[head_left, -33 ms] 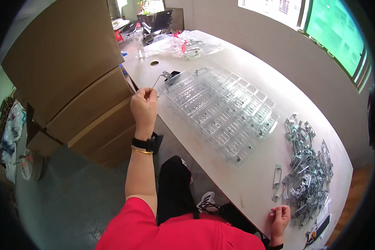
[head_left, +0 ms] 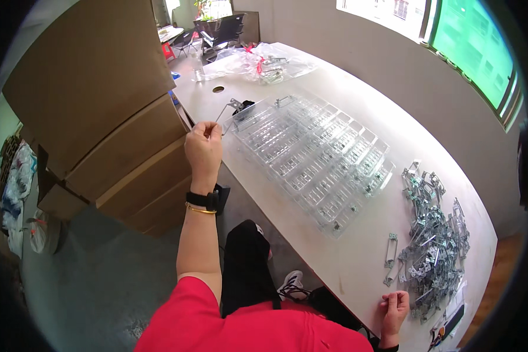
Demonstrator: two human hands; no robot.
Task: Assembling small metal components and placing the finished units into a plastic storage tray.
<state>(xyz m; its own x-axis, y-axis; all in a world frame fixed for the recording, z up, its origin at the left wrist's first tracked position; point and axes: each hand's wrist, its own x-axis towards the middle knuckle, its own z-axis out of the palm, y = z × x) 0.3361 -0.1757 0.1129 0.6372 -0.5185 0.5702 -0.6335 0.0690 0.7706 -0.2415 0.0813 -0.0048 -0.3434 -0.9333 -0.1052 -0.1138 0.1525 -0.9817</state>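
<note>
Between the thumb and fingers of my left hand [head_left: 204, 144] is a thin metal bracket [head_left: 234, 105], raised at the near left corner of the clear plastic tray [head_left: 311, 152]. Its long wire-like frame sticks up past my fingertips and ends in a flat plate. Small metal parts lie in rows in the tray's compartments. My right hand [head_left: 395, 310] rests low at the table's near edge with its fingers curled. Whether anything is in it is hidden. Beside it spreads a tangled pile of metal brackets [head_left: 431, 252], with a loose bracket [head_left: 391, 249] lying just left of the pile.
Stacked cardboard boxes [head_left: 129, 146] rise along the table's left side. At the far end of the white table [head_left: 358, 264] lies a clear plastic bag [head_left: 276, 64] with metal parts inside. Cutters [head_left: 437, 334] and a dark-handled tool [head_left: 453, 320] lie at the near right.
</note>
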